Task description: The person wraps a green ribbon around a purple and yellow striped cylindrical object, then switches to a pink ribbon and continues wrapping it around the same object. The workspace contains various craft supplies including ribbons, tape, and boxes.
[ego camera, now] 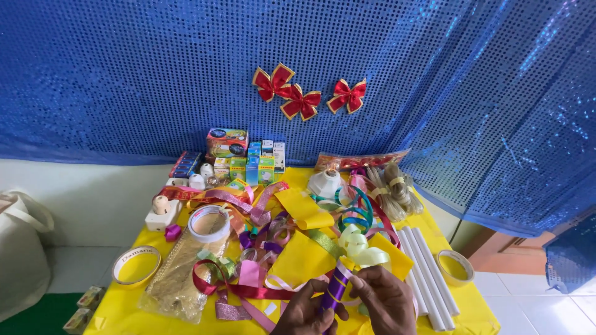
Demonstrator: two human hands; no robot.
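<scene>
Both my hands meet at the bottom centre over a yellow table. My left hand and my right hand pinch a purple ribbon piece with gold edges, held upright between them. Just above the right hand lies a pale green curled ribbon. Yellow paper sheets lie behind the hands, among a tangle of red, pink, purple and green ribbons.
Tape rolls sit at the left, centre left and right edge. White tubes lie right of my hands. Small boxes line the back. Three red bows hang on a blue sequin curtain. A white bag stands left.
</scene>
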